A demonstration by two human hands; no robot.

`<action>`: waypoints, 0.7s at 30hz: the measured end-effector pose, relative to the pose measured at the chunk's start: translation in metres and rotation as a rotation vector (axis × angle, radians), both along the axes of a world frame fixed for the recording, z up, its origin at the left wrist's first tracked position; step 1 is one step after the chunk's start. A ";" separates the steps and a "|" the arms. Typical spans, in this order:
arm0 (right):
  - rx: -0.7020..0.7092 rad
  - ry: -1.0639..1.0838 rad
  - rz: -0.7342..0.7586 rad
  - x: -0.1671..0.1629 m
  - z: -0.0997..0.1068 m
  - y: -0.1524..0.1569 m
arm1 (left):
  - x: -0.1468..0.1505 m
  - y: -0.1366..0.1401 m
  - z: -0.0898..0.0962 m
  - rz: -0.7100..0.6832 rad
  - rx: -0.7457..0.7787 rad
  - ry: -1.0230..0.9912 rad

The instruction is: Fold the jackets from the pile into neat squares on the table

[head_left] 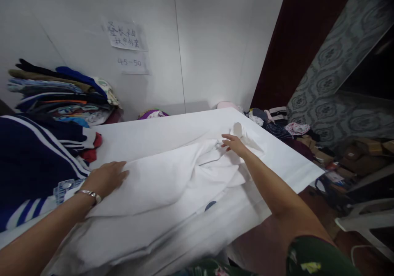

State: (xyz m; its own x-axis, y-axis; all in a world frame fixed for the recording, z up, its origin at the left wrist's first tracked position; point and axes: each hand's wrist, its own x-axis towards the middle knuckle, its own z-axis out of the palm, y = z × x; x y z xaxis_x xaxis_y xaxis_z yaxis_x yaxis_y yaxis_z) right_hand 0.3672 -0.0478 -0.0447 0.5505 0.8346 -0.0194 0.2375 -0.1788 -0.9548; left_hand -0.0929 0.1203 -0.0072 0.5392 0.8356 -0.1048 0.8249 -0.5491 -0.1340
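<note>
A white garment [160, 181] lies spread and partly folded across the white table [197, 124], with wrinkles bunched toward its right end. My left hand [106, 179], with a silvery bracelet on the wrist, rests on the garment's left edge, fingers stretched out. My right hand [234, 145] is over the crumpled right part of the cloth, fingers apart and slightly bent; nothing shows gripped in it. A dark round spot [211, 205] shows near the garment's lower edge.
Left of the garment lies a navy garment with white stripes [33, 152]. Behind it rises a stack of folded clothes [61, 97]. Handwritten papers [127, 35] hang on the wall. More clothes [278, 124] are heaped past the table's right edge, near boxes [353, 157] and a white plastic chair [363, 218].
</note>
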 end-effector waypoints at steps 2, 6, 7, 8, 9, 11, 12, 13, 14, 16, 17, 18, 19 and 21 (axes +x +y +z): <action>-0.042 0.034 0.060 -0.014 -0.004 0.029 | -0.008 -0.003 -0.002 0.009 0.038 0.016; -0.109 0.054 0.076 -0.022 -0.011 0.060 | -0.020 -0.001 0.001 0.010 0.103 -0.008; -0.118 0.050 0.071 -0.021 -0.011 0.062 | -0.021 0.000 0.002 0.006 0.114 -0.017; -0.124 0.042 0.062 -0.020 -0.012 0.063 | -0.022 -0.001 0.003 0.003 0.127 -0.020; -0.130 0.031 0.050 -0.019 -0.012 0.063 | -0.022 -0.003 0.005 0.008 0.142 -0.018; -0.150 0.001 0.023 -0.016 -0.012 0.060 | -0.022 -0.007 0.008 0.028 0.183 -0.014; -0.160 -0.016 0.012 -0.016 -0.012 0.058 | -0.021 -0.010 0.010 0.037 0.205 -0.026; -0.168 -0.033 0.004 -0.016 -0.012 0.056 | -0.021 -0.013 0.012 0.052 0.214 -0.049; -0.171 -0.049 0.002 -0.016 -0.012 0.053 | -0.022 -0.014 0.015 0.078 0.196 -0.083; -0.164 -0.079 0.012 -0.016 -0.010 0.049 | -0.025 -0.013 0.021 0.167 0.088 -0.167; -0.162 -0.095 0.022 -0.016 -0.010 0.048 | -0.027 -0.011 0.023 0.213 0.015 -0.208; -0.165 -0.113 0.034 -0.016 -0.009 0.046 | -0.030 -0.007 0.024 0.246 -0.052 -0.239; -0.175 -0.135 0.044 -0.016 -0.009 0.046 | -0.032 -0.003 0.025 0.256 -0.104 -0.258; -0.205 -0.192 0.047 -0.015 -0.009 0.047 | -0.035 0.005 0.023 0.249 -0.146 -0.259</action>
